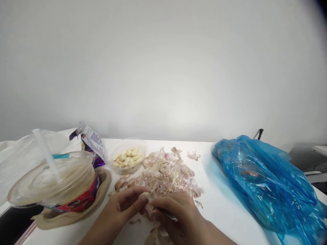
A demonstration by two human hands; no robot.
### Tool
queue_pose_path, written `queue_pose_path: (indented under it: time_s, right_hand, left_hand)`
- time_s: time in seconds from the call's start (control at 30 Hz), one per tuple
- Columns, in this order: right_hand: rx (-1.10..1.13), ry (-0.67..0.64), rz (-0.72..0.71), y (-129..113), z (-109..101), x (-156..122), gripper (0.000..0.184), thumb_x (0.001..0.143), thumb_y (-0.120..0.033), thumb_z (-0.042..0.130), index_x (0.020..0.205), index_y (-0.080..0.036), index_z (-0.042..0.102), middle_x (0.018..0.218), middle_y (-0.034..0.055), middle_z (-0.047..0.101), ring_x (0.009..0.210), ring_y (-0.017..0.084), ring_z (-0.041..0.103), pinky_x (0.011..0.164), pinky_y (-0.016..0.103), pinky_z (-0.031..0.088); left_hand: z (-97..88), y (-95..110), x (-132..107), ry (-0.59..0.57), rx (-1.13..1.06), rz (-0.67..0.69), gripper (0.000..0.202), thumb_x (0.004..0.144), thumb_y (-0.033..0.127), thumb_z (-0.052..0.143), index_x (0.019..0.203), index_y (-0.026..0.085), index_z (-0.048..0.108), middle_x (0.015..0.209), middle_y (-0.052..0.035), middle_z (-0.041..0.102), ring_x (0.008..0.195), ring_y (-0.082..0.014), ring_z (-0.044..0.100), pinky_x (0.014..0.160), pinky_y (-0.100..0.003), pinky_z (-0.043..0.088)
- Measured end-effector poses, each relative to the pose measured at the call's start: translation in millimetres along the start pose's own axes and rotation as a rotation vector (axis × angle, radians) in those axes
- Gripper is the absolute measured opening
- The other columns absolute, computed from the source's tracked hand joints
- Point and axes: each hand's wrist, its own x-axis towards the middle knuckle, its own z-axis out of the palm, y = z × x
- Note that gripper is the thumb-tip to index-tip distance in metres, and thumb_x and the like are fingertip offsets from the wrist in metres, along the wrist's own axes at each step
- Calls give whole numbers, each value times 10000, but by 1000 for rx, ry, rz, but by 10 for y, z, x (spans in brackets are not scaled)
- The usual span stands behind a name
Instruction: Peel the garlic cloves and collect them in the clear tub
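Observation:
Between the fingertips of my left hand (125, 208) is a garlic clove (145, 194), its pale top showing. My right hand (180, 211) meets it from the other side, thumb and index finger pinched on papery garlic skin. A thin shiny sliver shows under the right fingers; I cannot make out what it is. Just beyond both hands spreads a heap of garlic skins (170, 168). Several unpeeled cloves (120, 184) lie left of the heap. Behind them, a clear plastic bowl (109, 162) holds several peeled cloves (129, 156).
At left, a lidded cup (74, 200) with a white straw (46, 154) sits in a cardboard carrier (103, 190). A purple snack packet (95, 151) leans behind it. A blue plastic bag (263, 180) covers the right side of the white table (217, 207). A wall stands behind.

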Motion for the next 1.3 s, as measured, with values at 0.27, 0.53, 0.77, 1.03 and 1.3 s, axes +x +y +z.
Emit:
queue_pose_path:
  time_s: [0.27, 0.53, 0.77, 1.03, 1.3]
  right_hand:
    - [-8, 27, 23, -59, -31, 11, 159, 840, -194, 509, 995, -217, 537, 733, 17, 658, 604, 117, 614, 560, 179, 468]
    - [-39, -81, 60, -2, 2, -33, 154, 853, -219, 485, 997, -221, 542, 745, 5, 655, 627, 109, 616, 587, 179, 447]
    - [-14, -53, 52, -13, 3, -34, 147, 836, -197, 514, 979, -218, 542, 767, 7, 664, 635, 109, 621, 605, 177, 443]
    - [-9, -112, 58, 10, 22, -52, 186, 839, -176, 493, 1018, -220, 519, 817, 15, 673, 696, 116, 628, 658, 193, 450]
    - [-25, -223, 49, -8, 0, -43, 238, 785, -108, 500, 998, -211, 515, 798, -5, 664, 682, 114, 607, 641, 194, 432]
  left_hand:
    - [20, 66, -67, -17, -8, 17, 224, 667, 360, 651, 817, 197, 684, 600, 8, 645, 635, -163, 569, 610, -240, 438]
    - [18, 82, -38, -36, -32, 9, 205, 693, 352, 634, 828, 203, 675, 623, 15, 634, 652, -155, 560, 631, -244, 430]
    - [37, 106, -65, -49, -58, 1, 184, 698, 331, 635, 826, 204, 675, 631, 13, 635, 654, -152, 554, 640, -241, 430]
    - [37, 82, -37, -19, -57, -31, 240, 654, 364, 666, 815, 187, 678, 577, -2, 627, 605, -151, 542, 581, -228, 422]
    - [82, 19, -37, 68, -101, -36, 278, 604, 378, 700, 792, 176, 666, 555, 4, 616, 564, -140, 538, 551, -222, 422]
